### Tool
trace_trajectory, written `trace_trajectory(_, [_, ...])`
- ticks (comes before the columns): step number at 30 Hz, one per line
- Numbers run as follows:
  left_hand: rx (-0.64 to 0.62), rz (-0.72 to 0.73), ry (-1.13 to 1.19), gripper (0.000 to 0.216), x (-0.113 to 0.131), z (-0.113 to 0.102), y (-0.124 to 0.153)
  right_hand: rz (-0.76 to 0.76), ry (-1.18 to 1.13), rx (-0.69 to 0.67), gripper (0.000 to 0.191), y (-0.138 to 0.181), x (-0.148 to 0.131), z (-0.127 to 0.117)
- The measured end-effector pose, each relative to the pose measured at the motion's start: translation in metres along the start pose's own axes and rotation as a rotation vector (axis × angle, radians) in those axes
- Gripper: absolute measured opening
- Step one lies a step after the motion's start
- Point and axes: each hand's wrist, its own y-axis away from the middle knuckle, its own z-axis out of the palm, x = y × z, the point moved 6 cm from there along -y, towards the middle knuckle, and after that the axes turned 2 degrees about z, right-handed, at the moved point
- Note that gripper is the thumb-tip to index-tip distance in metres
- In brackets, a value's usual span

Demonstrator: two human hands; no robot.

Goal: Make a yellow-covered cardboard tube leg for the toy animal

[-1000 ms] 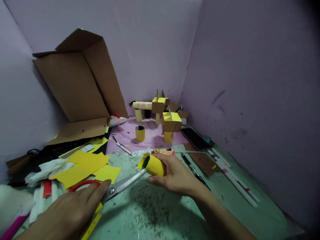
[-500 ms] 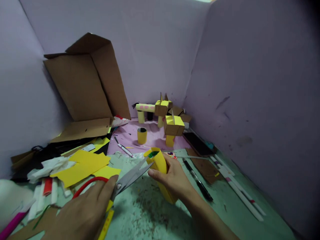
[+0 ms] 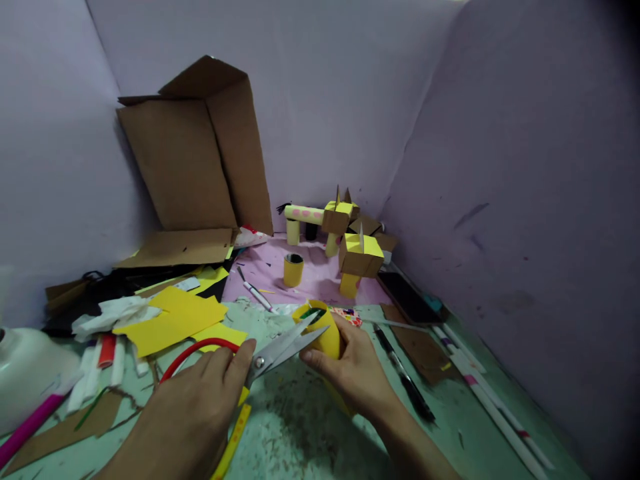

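Note:
My left hand (image 3: pixel 195 403) grips red-handled scissors (image 3: pixel 273 357), whose blades are parted and reach to the near rim of a yellow paper-covered tube (image 3: pixel 327 340). My right hand (image 3: pixel 357 363) is wrapped round that tube, which tilts with its open end up. Something green shows inside the tube's mouth. Beyond the hands, a short yellow tube (image 3: pixel 293 272) stands upright on pink paper (image 3: pixel 265 267). To its right is a yellow-topped cardboard box head (image 3: pixel 361 257) on a yellow tube. Behind stands a pale yellow tube figure with pink spots (image 3: pixel 305 214).
Yellow paper pieces (image 3: pixel 173 320) and white tissue (image 3: pixel 113 317) lie at the left, by a large folded cardboard box (image 3: pixel 175 160). A black pen (image 3: pixel 405 373), a phone (image 3: pixel 407 297) and white striped sticks (image 3: pixel 493 403) lie at the right. A yellow tape measure (image 3: pixel 234 443) is near my left wrist.
The view has shifted, so the scene sits slightly further right. The tube's mouth has turned more toward the scissors, and the blades now overlap its rim.

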Motion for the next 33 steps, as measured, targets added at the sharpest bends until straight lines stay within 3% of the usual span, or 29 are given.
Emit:
trace_trajectory(4, [0.021, -0.005, 0.009, 0.06, 0.003, -0.002, 0.0, 0.008, -0.016, -0.001, 0.024, 0.0, 0.002, 0.003])
trace_trajectory(12, [-0.182, -0.053, 0.153, 0.062, 0.002, 0.007, -0.004, -0.035, 0.011, 0.022, 0.03, 0.001, 0.005, 0.005])
trace_trajectory(15, [-0.2, -0.061, 0.199, 0.061, 0.001, 0.009, -0.005, -0.068, 0.091, 0.073, 0.03, 0.002, 0.004, 0.002])
trace_trajectory(33, [0.103, -0.07, 0.318, 0.05, -0.007, 0.008, 0.004, -0.114, 0.206, 0.153, 0.042, 0.005, 0.008, 0.004])
